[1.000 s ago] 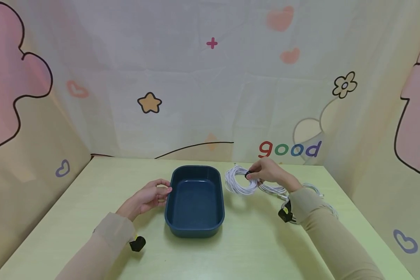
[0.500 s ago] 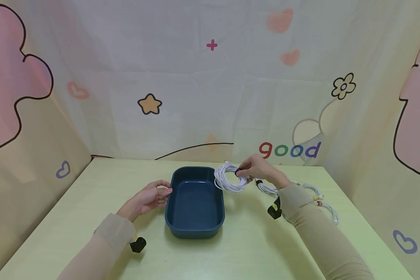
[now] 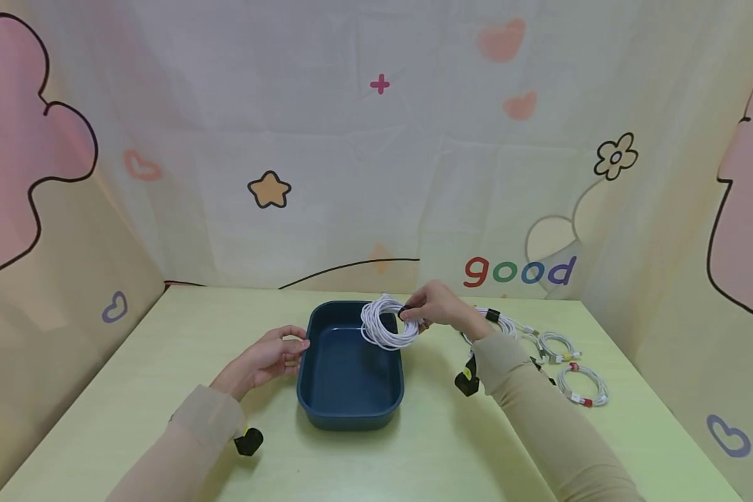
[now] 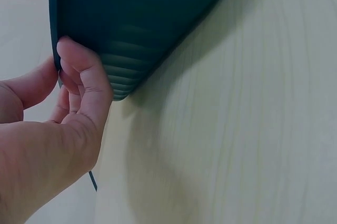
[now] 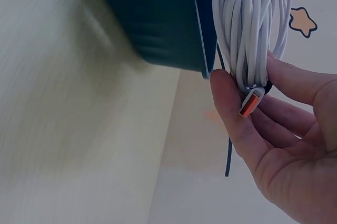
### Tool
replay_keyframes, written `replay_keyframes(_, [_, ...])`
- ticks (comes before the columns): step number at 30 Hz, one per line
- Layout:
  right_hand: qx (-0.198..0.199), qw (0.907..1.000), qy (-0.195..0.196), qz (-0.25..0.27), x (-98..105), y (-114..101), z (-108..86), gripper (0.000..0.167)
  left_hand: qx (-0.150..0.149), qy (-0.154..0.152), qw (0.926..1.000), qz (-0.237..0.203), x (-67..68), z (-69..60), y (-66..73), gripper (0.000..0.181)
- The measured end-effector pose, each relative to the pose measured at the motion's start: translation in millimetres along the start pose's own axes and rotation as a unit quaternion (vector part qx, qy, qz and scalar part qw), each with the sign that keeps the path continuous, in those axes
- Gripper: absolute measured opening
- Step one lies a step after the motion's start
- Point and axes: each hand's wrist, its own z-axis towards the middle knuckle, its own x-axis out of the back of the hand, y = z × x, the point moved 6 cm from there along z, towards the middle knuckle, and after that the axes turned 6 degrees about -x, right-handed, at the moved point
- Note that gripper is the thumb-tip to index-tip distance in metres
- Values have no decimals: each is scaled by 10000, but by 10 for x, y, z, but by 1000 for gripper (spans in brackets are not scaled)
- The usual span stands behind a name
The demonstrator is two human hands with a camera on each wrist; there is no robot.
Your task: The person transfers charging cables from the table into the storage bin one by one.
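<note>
A dark blue rectangular bin (image 3: 350,420) stands on the table. The left hand (image 3: 265,358) pinches its left rim; in the left wrist view the thumb and fingers of that hand (image 4: 58,124) lie on either side of the rim. Between the thumb and fingers of the right hand (image 3: 440,307) is a coiled white cable (image 3: 379,331), held at its black tie above the bin's back right corner. In the right wrist view the cable (image 5: 247,23) hangs beside the bin's wall (image 5: 158,23), its orange-tipped plug near the fingers of the right hand (image 5: 279,134).
More coiled cables lie on the table's right side: one with a black tie (image 3: 505,325), one with a yellow tag (image 3: 557,346) and one with red ties (image 3: 592,401). A patterned cloth (image 3: 351,209) stands behind the table (image 3: 194,335).
The right hand has carried the coiled cable leftward, from beside the bin to over its back right corner. Cables behind the right arm have come into view. The left hand keeps its place.
</note>
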Motion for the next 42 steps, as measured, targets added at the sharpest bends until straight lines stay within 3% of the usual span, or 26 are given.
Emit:
replay_keyframes(16, [440,9989,106,151,-310,-247,207,16,54,82,9999,31,11,-2,7,16])
replay_keyframes(23, [826,9962,-74,265,-428,-313,258,15,14,35,10000,0,2,-13,15,18])
replay_keyframes(31, [553,9984,93,56,-551,-384,283,16,111,159,9998,69,31,-4,4,19])
replay_keyframes(42, [612,9965,309,-485,-673,-396,352,14,141,83,9999,-16,23,1,0,22])
